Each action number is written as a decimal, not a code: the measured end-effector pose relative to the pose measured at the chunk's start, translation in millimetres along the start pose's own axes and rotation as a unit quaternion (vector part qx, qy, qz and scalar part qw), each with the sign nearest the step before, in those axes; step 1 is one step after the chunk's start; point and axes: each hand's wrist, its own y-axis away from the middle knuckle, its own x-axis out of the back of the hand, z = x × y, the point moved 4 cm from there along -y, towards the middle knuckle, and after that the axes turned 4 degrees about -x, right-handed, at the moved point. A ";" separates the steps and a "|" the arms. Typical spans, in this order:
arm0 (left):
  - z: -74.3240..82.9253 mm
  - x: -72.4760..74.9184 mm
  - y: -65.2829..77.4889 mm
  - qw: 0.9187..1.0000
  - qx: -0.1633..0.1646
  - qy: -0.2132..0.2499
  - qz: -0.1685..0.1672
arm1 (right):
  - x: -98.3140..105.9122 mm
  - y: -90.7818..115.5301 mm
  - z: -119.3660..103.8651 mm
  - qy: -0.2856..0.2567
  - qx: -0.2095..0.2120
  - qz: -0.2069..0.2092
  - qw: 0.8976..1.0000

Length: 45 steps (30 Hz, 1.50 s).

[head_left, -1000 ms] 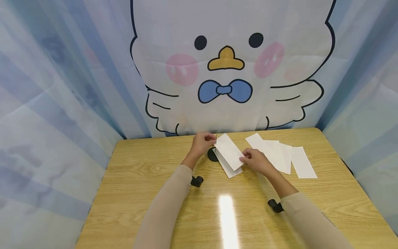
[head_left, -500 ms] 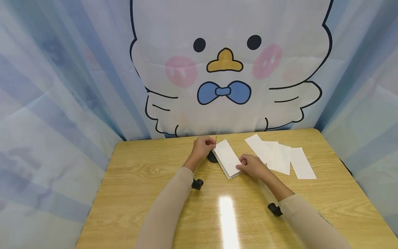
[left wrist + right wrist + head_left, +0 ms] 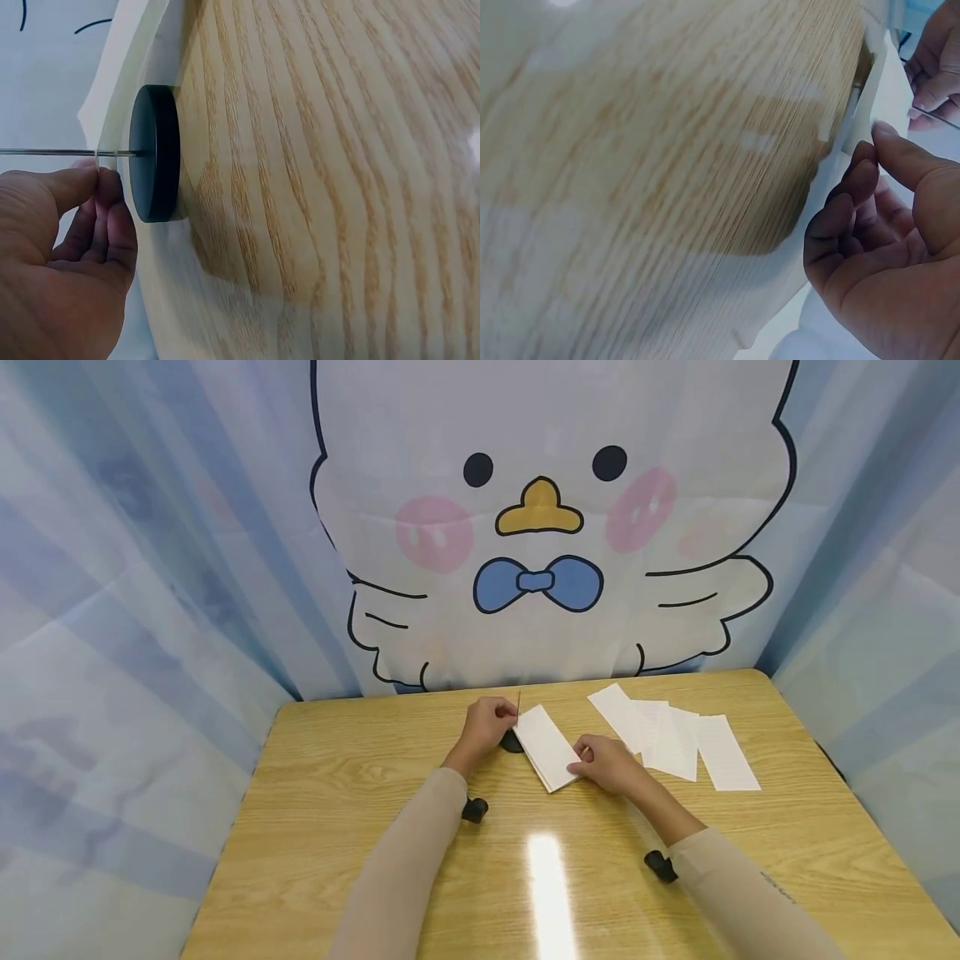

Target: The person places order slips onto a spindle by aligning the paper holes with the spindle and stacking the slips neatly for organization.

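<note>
A bill spike stands toward the table's far side, its round black base (image 3: 155,154) under a thin metal rod (image 3: 52,152). White paper slips (image 3: 547,749) lie one over another beside it, with a corner at the rod. My left hand (image 3: 483,727) pinches that corner between thumb and fingers, low on the rod and close over the base. At the slips' lower right edge, my right hand (image 3: 606,764) pinches the paper with thumb and forefinger. In the right wrist view, the right thumb (image 3: 904,154) meets the edge of the paper (image 3: 889,90).
Several more white paper slips (image 3: 727,756) lie spread and partly overlapping on the wooden table (image 3: 337,827), to the right of my right hand. A curtain (image 3: 540,635) with a cartoon bird hangs behind the table's far edge.
The upper slip has come down along the rod, so the gap between it and the slip below has closed. Both hands have lowered a little with it.
</note>
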 end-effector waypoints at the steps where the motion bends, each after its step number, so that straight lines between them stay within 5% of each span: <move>1: -0.1 -0.4 -0.4 1.000 -0.004 -0.003 0.000 | -0.4 0.0 0.0 0.001 0.003 -0.001 1.000; 25: -1.4 1.3 0.3 1.000 -0.005 -0.017 0.007 | 9.4 6.3 -1.0 0.024 0.004 0.003 1.000; 45: -11.4 8.6 26.6 0.999 -0.009 0.019 -0.041 | 61.7 44.6 49.3 -0.006 -0.022 0.074 0.997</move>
